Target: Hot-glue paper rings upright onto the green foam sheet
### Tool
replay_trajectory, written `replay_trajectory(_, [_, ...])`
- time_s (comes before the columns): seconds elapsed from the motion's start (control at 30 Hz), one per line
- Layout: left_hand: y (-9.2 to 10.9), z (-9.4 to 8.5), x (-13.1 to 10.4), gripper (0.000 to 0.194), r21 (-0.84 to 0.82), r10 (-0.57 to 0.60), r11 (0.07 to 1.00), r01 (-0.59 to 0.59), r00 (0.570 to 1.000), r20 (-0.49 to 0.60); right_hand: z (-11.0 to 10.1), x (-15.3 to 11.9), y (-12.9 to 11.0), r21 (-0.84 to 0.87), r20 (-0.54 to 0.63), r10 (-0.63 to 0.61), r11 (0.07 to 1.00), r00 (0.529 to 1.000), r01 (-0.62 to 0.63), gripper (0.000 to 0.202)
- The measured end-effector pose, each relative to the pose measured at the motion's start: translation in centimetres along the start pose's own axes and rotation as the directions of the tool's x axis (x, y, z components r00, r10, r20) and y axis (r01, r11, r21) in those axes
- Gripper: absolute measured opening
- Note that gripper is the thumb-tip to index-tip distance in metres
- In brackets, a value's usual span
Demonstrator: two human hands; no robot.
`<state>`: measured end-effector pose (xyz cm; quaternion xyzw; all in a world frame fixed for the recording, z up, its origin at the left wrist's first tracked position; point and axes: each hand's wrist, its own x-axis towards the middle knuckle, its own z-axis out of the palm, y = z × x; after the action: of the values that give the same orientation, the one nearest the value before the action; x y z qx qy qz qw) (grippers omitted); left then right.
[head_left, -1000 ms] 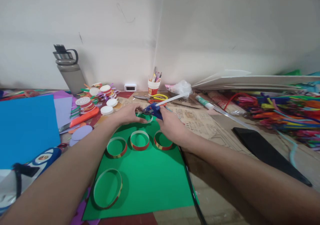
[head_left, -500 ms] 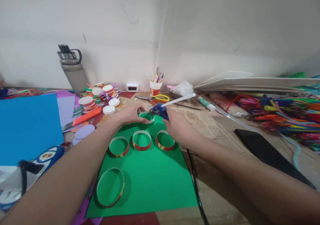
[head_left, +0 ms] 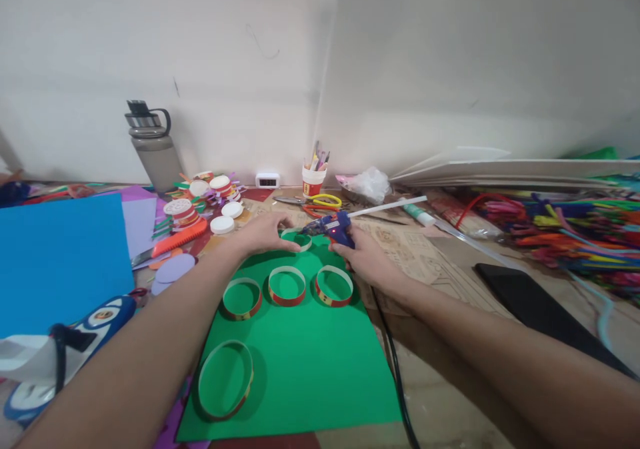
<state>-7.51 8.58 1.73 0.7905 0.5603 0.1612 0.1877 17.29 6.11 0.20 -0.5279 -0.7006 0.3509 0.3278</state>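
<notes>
My right hand [head_left: 367, 257] is wrapped round a blue hot glue gun [head_left: 333, 225] with a white glue stick [head_left: 390, 206] jutting from its back. The gun's nozzle points left, at the rim of the farthest paper ring [head_left: 303, 244]. My left hand [head_left: 267, 233] grips that ring from the left, thumb in front and fingers behind. Three more red and yellow rings stand in a row nearer me: a left ring [head_left: 243, 314], a middle ring [head_left: 287, 301] and a right ring [head_left: 334, 300]. Another ring [head_left: 200, 382] stands near the front. All rest on a green sheet [head_left: 320, 369].
Left are blue paper [head_left: 60, 256], an orange cutter [head_left: 180, 236], a tape dispenser [head_left: 103, 319] and a bottle [head_left: 157, 159]. Scissors [head_left: 323, 202] and a cup of pens [head_left: 313, 181] stand behind. A black phone [head_left: 540, 312] and pipe cleaners [head_left: 565, 236] lie right. The gun's cord [head_left: 393, 362] runs frontward.
The glue gun has turned and shifted slightly right, showing more of its body and a red light. My left hand stays at the far ring. The whole view has shifted a little.
</notes>
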Motion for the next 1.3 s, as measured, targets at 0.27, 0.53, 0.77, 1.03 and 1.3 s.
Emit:
replay_trajectory(0.27, [0.1, -0.1, -0.1, 0.07, 0.012, -0.005, 1.0, 0.005, 1.0, -0.004, -0.5, -0.3, 1.4, 0.327, 0.086, 0.051, 0.942, 0.995, -0.076, 0.019])
replay_trajectory(0.53, [0.1, -0.3, -0.1, 0.066, 0.014, 0.021, 1.0, -0.021, 1.0, -0.002, 0.0, 0.0, 2.3, 0.473, 0.075, 0.018, 0.88, 0.997, -0.051, 0.024])
replay_trajectory(0.77, [0.4, -0.4, -0.3, 0.064, 0.007, 0.028, 1.0, -0.028, 1.0, -0.011, 0.0, -0.2, 1.7, 0.413, 0.047, 0.009, 0.91, 0.999, -0.028, 0.024])
replay_trajectory(1.03, [0.2, -0.3, -0.2, 0.065, 0.005, 0.031, 1.0, -0.031, 1.0, -0.004, -0.3, -0.6, 0.9, 0.321, 0.04, 0.016, 0.947, 0.999, -0.028, 0.02])
replay_trajectory(1.3, [0.1, -0.3, -0.2, 0.066, 0.005, 0.027, 1.0, -0.027, 1.0, -0.003, -0.2, -0.6, 1.1, 0.319, 0.028, 0.018, 0.947, 0.999, -0.026, 0.019])
